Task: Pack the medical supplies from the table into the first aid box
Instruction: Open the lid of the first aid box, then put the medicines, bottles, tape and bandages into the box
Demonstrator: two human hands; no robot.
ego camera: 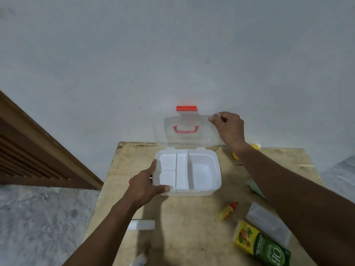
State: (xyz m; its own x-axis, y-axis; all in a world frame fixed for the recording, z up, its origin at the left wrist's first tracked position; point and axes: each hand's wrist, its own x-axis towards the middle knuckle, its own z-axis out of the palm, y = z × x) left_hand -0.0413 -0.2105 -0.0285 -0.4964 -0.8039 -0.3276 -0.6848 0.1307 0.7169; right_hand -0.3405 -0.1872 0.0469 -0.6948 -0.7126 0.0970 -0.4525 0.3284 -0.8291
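A white first aid box (217,169) stands open on the wooden table (188,223), its divided tray holding nothing. Its clear lid (169,131) with a red handle and red latch stands upright against the wall. My right hand (228,129) pinches the lid's upper right corner. My left hand (146,185) grips the box's front left corner. On the table lie a small yellow bottle with a red cap (227,210), a green and yellow carton (261,244), a clear plastic case (269,223) and a white box (143,225).
A yellow object (254,146) shows partly behind my right forearm at the table's back right. A pale packet (255,187) peeks out under that forearm. Another white item (139,260) lies at the front edge. A wooden louvred door (28,160) stands to the left.
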